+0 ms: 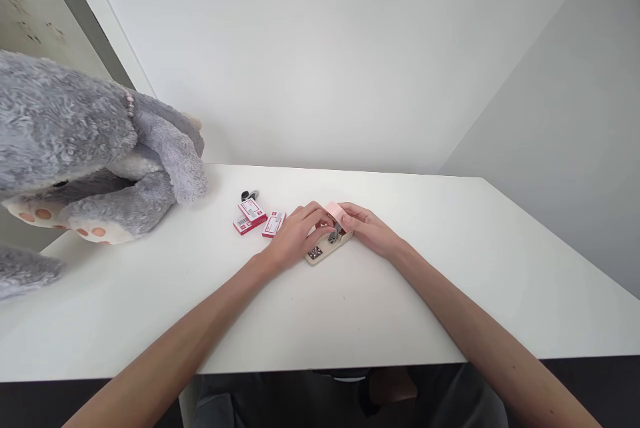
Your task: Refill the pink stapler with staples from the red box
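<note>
"What does the grip have?"
"The right hand [371, 228] clasps the pink top [334, 209] of a stapler-like tool [327, 252]; whether the left hand [296, 233] pinches its metal part [333, 237] or just touches it, I cannot tell."
"How does the tool lie?"
"Between both hands on the tabletop [390, 321], its cream base [324, 257] slanting from near left to far right, the right hand nearer the far end."

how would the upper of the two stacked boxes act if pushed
The upper box would probably slide rather than roll, given its flat sides. It might tip off the lower box, since it sits offset on it. Its crisp edges suggest fairly stiff card; hidden contents leave its weight unclear.
</note>
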A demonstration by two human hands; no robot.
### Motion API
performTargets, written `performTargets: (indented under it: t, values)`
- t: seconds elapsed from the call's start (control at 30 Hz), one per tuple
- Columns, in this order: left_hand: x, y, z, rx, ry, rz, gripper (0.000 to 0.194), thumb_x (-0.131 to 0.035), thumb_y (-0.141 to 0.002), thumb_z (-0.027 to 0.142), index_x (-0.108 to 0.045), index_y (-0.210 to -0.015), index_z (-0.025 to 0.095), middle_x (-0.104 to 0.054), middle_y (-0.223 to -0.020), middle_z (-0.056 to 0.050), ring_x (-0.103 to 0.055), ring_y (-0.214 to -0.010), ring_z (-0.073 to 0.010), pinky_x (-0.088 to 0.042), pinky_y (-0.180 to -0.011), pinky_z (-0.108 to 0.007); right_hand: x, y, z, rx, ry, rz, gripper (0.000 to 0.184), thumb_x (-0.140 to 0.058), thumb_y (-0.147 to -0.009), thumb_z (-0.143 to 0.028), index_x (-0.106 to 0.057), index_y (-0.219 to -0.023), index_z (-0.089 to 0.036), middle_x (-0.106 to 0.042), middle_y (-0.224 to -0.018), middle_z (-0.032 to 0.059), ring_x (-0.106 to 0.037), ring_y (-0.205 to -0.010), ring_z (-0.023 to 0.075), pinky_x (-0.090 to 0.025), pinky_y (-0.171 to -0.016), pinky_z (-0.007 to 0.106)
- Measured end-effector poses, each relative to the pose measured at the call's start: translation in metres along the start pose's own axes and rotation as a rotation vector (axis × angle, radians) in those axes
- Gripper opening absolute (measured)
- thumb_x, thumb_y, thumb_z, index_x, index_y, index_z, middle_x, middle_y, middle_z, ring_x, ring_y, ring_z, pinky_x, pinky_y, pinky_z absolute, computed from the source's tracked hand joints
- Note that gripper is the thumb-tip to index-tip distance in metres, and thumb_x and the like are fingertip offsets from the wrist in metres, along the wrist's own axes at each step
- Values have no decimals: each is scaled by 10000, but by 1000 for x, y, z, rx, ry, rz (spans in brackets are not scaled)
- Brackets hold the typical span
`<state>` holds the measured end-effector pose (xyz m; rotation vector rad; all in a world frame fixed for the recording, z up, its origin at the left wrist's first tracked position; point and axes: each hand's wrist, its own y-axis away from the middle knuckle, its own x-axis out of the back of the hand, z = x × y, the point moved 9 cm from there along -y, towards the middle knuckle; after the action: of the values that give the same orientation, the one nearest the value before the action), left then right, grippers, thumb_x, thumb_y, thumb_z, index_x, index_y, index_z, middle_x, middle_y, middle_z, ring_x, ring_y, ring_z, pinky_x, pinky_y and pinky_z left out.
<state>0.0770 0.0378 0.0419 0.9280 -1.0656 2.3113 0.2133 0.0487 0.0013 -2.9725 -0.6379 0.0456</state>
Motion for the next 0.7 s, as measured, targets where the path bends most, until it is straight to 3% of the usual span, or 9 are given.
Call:
performTargets:
  t: [0.2, 0.43, 0.7]
  values:
    - [6, 0, -2, 17, 149, 75, 166, -538, -1058, 353, -604, -986, 219, -633, -1041, -49, -617, -886, -168, -505, -866, -346, 7, 0, 1, 8, -31, 83, 433, -744, -890, -596, -734, -1196, -291, -723, -1132, 62, -648, -1022, 241, -499, -924, 395]
    - [9, 1, -5, 28, 198, 119, 167, -549, -1058, 352, -616, -984, 219, -604, -1022, -43, -594, -860, -159, -504, -824, -335, 32, 0, 4, 55, -20, 320, 459, -782, -857, -573, -721, -1210, -285, -716, -1148, 64, -639, -1041, 238, -509, -954, 414]
    - [2, 1, -3, 23, 151, 33, 195, -533, -1065, 379, -620, -991, 221, -626, -1043, -46, -615, -884, -164, -509, -863, -346, 42, 3, 2, 60, 69, 442, 464, -792, -844, -572, -732, -1215, -300, -725, -1213, 60, -661, -1036, 245, -507, -956, 426]
